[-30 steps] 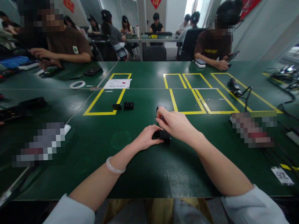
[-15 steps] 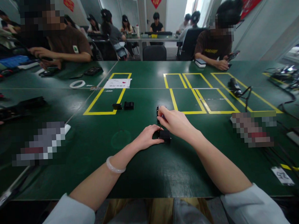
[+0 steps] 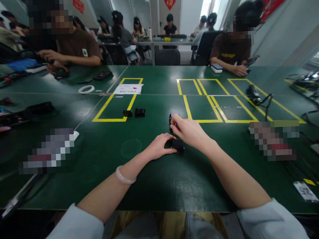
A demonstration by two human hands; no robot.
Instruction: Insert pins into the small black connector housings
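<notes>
Green tabletop [image 3: 151,183]: it carries yellow tape outlines [image 3: 109,120] in its far half.
Black block [image 3: 178,145]: it lies around the middle of tabletop, well apart from near edge.
Left hand [image 3: 158,147]: thumb and fingers are curved around the left end of block, pinching it.
Right hand [image 3: 191,131]: thumb and finger are pressed together, above and beyond block; what is between them, I cannot tell.
Small black part [image 3: 170,118]: it is beside the right fingertips, partly hidden.
Two black pieces [image 3: 140,112]: they are side by side, farther left, near corner of one outline.
White sheet [image 3: 128,88]: it lies across the same outline, toward far edge.
White ring [image 3: 86,89]: it lies left of sheet.
</notes>
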